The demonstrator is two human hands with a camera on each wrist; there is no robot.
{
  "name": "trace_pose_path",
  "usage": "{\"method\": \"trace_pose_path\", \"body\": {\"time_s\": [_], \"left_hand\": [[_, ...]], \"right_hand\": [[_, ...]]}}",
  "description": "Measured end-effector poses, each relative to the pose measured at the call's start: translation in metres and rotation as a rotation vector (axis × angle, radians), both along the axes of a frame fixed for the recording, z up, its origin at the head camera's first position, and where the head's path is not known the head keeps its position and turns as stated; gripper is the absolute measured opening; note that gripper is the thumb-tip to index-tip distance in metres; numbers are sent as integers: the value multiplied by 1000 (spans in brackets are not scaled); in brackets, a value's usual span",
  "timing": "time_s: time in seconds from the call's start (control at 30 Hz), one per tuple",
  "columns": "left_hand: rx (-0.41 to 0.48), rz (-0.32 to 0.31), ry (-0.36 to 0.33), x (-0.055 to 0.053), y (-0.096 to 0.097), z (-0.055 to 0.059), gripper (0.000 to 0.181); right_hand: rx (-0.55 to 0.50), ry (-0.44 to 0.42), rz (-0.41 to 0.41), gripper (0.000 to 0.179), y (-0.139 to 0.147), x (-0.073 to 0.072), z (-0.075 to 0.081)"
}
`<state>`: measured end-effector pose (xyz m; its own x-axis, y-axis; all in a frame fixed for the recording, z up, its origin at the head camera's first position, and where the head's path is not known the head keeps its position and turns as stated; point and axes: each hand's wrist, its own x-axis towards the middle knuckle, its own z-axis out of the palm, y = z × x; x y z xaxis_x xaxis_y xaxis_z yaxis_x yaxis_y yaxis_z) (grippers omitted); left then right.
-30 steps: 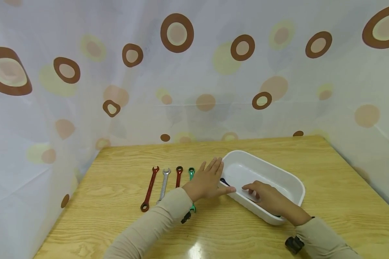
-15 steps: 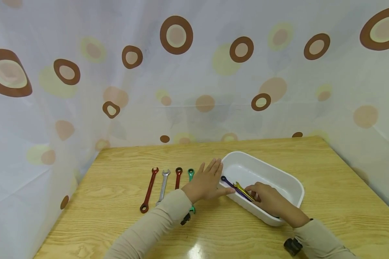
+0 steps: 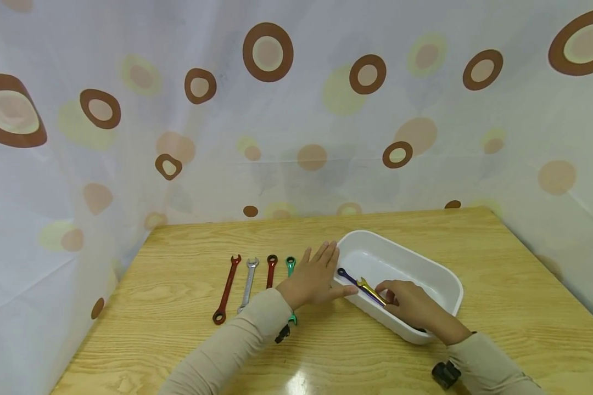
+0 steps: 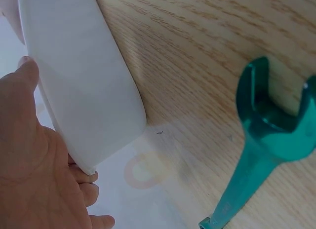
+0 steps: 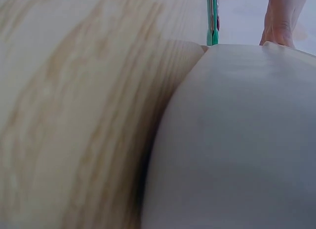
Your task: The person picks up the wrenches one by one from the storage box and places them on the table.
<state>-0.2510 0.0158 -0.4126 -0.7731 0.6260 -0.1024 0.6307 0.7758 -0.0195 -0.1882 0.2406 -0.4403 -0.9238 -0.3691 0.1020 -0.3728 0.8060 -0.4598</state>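
A white plastic bin (image 3: 400, 260) stands at the right of the table in the head view. Inside it, my right hand (image 3: 415, 305) pinches a gold wrench (image 3: 364, 285), whose open end points to the far left. A dark purple wrench (image 3: 347, 275) lies beside it along the near wall. My left hand (image 3: 312, 278) rests with straight fingers at the bin's left corner, thumb along the near rim. In the left wrist view, that hand (image 4: 34, 165) touches the rim. The right wrist view shows the bin's outer wall (image 5: 237, 140); the right hand is hidden there.
Left of the bin, a red wrench (image 3: 228, 288), a silver wrench (image 3: 249, 282), a second red wrench (image 3: 271, 269) and a green wrench (image 3: 290, 265) lie in a row. The left forearm covers parts of them. A patterned curtain (image 3: 306, 120) hangs behind the wooden table (image 3: 197, 241).
The gold wrench, out of sight a second ago, now shows in my right hand's fingers, and more of the purple wrench is visible. My left hand has stayed at the bin's corner.
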Motion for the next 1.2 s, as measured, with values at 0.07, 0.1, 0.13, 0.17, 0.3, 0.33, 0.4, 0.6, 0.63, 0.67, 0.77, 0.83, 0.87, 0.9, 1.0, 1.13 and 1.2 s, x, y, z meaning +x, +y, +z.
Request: {"method": "trace_pose_path", "body": {"time_s": [0.07,0.1,0.13,0.17,0.3,0.33,0.4,0.6,0.63,0.67,0.77,0.83,0.87,0.9,1.0,1.13,1.2], "left_hand": [[-1,2,-2,0,0,1,101],[-1,2,-1,0,0,1,100],[-1,2,-1,0,0,1,100],[-2,3,0,0,0,1,101],[5,4,1,0,0,1,101],[7,4,2,0,0,1,101],[10,1,3,-1,0,0,101],[2,0,7,-1,1,0,100],[2,0,8,-1,1,0,100],[2,-1,8,-1,1,0,100],[3,-2,11,-1,1,1,99],[4,-3,10,-1,1,1,100],[3,-2,9,-1,1,1,100],[3,-2,9,-1,1,1,100],[2,-3,6,-1,1,1,100],[10,-1,4,-2,1,0,101],[14,-2,5,-3,1,-1,101]], "right_hand": [[-1,3,3,25,0,1,0],[0,5,6,24,0,1,1],[-1,7,9,23,1,1,1],[-1,8,14,22,1,1,1],[-11,-9,32,20,2,0,0],[-19,-19,33,20,3,0,0],[-31,-36,45,20,4,-1,0],[-41,-65,60,28,6,-2,1],[-43,-68,61,29,6,-2,1],[-45,-71,58,30,7,-3,1],[-47,-73,66,29,8,-3,2],[-57,-83,72,28,8,-4,2],[-60,-88,73,28,8,-4,1],[-66,-92,78,29,8,-5,1],[-91,-105,79,29,9,-6,2],[-111,-107,70,30,9,-7,3],[-119,-105,72,30,9,-8,3]]}}
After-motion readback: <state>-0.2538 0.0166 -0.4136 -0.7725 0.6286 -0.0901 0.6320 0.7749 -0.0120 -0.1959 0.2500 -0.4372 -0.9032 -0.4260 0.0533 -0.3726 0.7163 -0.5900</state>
